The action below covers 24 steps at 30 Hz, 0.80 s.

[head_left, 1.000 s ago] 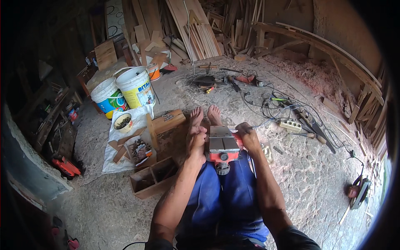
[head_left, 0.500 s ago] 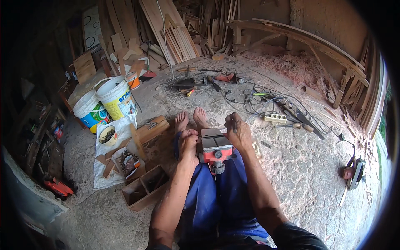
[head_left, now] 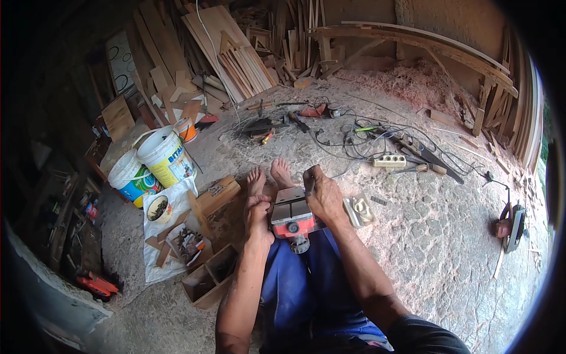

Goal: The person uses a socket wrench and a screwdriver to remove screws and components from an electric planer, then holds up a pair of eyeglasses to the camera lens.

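An electric planer point(head_left: 292, 219) rests on my lap, turned so that its flat grey sole faces up. Its red body and round dark front knob point towards me. Along its left side, my left hand point(head_left: 257, 217) is closed, gripping the planer. My right hand point(head_left: 323, 194) is by the planer's far right side, fingers curled in. A small dark, narrow piece shows at its fingertips, too little seen to name. Just right of that hand, an open pale box point(head_left: 359, 210) lies on the floor.
Left of my legs, a white cloth point(head_left: 154, 268) bears a bowl point(head_left: 158, 209) of small hardware and wood pieces; a divided wooden box point(head_left: 207, 277) is nearer. Two paint buckets point(head_left: 167, 154) stand behind. Ahead are tangled cables, a power strip point(head_left: 390, 161) and a handsaw point(head_left: 439, 165).
The planer and both hands have shifted a little left and nearer to me, and the planer is tilted slightly. My right hand has moved closer to the sole. The whole view has turned a little.
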{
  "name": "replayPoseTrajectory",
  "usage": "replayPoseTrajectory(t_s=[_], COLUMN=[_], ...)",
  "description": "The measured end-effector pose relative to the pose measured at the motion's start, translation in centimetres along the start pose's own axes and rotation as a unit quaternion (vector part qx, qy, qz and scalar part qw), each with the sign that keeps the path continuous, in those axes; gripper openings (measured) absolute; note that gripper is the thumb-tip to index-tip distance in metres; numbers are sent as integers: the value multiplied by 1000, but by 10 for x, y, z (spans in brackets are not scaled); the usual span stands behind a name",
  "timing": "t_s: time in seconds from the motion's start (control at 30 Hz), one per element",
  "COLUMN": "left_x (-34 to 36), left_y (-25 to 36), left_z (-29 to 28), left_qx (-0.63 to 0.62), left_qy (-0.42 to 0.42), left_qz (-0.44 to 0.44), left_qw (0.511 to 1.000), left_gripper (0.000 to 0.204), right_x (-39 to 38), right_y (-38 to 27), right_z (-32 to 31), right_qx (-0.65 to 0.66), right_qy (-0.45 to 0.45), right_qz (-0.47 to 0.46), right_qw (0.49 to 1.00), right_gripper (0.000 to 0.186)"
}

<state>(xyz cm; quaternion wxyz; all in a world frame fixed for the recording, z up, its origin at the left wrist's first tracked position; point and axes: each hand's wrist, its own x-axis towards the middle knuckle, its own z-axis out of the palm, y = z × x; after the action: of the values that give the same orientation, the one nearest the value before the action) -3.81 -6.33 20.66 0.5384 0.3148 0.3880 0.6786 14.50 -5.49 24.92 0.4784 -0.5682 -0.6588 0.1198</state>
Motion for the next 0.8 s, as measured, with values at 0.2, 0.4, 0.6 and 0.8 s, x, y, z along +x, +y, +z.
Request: replayPoseTrajectory(t_s=[0.2,0.4,0.6,0.8], left_x=[2,5,-2,-10], left_y=[-2,-8,-5,2], left_z=[-3,-6,1,6], left_qx=[-4,-10,-14,-19], left_qy=[5,31,31,39], left_qz=[-4,-2,-1,-7], left_qw=[1000,999,999,999], left_gripper=[16,15,14,14], right_x=[-1,4,1,0], right_y=[-1,18,36,42], right_z=[-1,1,10,11], right_qx=[14,2,-22,8], right_qy=[-5,-29,-51,-54], right_qz=[-2,35,82,68], right_qw=[1000,999,995,996], right_gripper=[20,27,31,27])
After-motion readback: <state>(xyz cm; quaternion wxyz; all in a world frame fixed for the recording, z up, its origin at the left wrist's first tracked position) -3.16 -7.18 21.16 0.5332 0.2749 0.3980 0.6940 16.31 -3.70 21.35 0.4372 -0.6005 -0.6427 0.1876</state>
